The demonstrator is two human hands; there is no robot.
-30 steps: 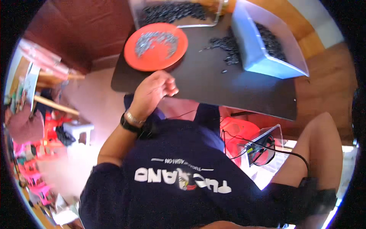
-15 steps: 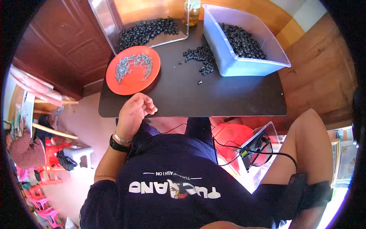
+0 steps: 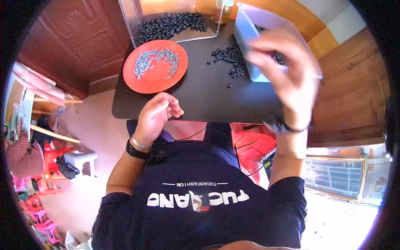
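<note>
My left hand [image 3: 160, 111] is at the table's near edge, just below the red plate [image 3: 153, 86]. Its fingers are curled in toward the thumb, and anything between them is too small or hidden to make out. Small silvery metal pieces [image 3: 143, 66] lie in a rough arc on the plate. Raised over the near side of the bluish plastic bin [image 3: 255, 74] is my right hand [image 3: 287, 68], smeared by motion. It hides much of the bin's black contents, and I cannot tell whether it holds anything. Small black pieces [image 3: 230, 56] lie heaped beside the bin.
A clear bin [image 3: 199, 38] of black ring-shaped pieces [image 3: 173, 26] lies at the back left of the dark table [image 3: 200, 98]. A jar [image 3: 221, 13] of amber liquid stands between the bins. One loose piece [image 3: 229, 85] sits nearer me. A wooden panel [image 3: 348, 91] borders the right.
My right hand has come up from the lower right to the bluish bin. My left hand stays by the plate, much as before. The view has shifted slightly.
</note>
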